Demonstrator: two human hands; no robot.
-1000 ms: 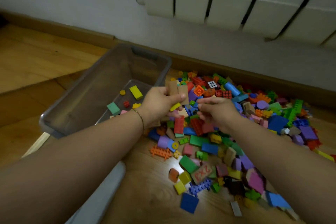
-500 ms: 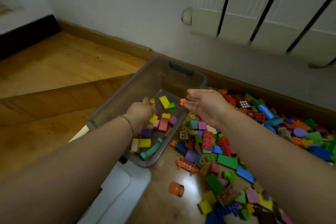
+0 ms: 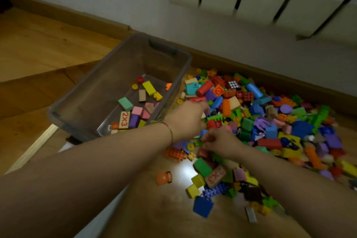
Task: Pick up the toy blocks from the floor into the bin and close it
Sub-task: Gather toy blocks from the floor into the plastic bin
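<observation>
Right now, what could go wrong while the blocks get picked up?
The left hand and right hand are both in the pile, so full handfuls might spill before clearing the tall wall of the bin. The orange piece lies apart from the pile, near the left arm, and could be missed or leaned on.

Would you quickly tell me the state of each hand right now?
Left hand: reaching into the blocks, grip cannot be told.
Right hand: curled among the blocks, hold cannot be told.
</observation>
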